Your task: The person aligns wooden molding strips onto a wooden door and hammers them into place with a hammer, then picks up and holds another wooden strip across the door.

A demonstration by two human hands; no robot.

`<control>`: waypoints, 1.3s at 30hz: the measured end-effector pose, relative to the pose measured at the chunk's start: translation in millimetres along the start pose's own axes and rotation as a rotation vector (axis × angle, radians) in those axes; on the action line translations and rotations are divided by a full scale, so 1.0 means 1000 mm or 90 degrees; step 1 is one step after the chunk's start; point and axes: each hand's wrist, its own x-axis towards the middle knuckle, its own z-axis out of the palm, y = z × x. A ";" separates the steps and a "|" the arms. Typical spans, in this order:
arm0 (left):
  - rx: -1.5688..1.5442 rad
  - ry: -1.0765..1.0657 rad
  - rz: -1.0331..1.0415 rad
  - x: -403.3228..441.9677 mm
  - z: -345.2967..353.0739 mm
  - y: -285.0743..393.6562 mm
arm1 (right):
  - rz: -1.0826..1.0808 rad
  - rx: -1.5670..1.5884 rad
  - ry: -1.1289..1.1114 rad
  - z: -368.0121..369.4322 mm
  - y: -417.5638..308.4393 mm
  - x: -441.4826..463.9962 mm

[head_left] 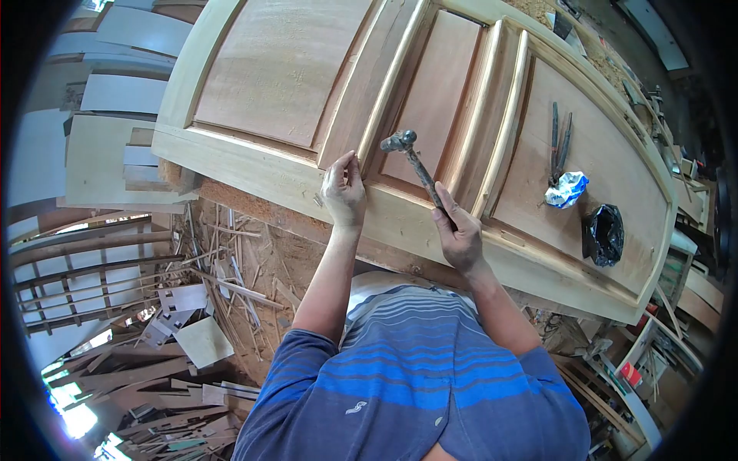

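My right hand [461, 234] is wrapped round the handle of a hammer [419, 165], its metal head raised over the narrow middle panel. With fingertips pinched together, my left hand [344, 192] rests at the lower rail of a panelled wooden door [288, 69]. Its fingertips are beside the lower end of a pale moulding strip [393, 65]; anything small between them is too small to make out. On the door's right panel lie a pair of pincers [561, 138], a crumpled blue-and-white packet [567, 190] and a black plastic bag [603, 234].
More moulding [507, 123] edges the right panel. Wood boards [108, 146] are stacked at the left. Offcuts and thin strips [231, 284] litter the sawdust-covered floor below the door. Further timber and clutter [653, 361] stand at the right.
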 end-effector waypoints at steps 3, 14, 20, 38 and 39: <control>0.003 -0.003 -0.008 -0.001 -0.001 0.001 | 0.001 -0.003 -0.004 0.003 -0.002 0.001; 0.025 -0.017 0.077 0.000 0.001 -0.007 | -0.019 -0.064 -0.014 0.011 -0.014 0.009; 0.039 -0.055 0.012 -0.005 0.003 -0.007 | -0.128 -0.186 -0.038 0.017 -0.031 0.023; 0.089 -0.029 0.123 -0.001 0.002 -0.014 | -0.161 -0.327 -0.085 0.018 -0.030 0.020; 0.086 -0.025 0.124 0.000 0.002 -0.016 | -0.168 -0.316 -0.080 0.018 -0.033 0.020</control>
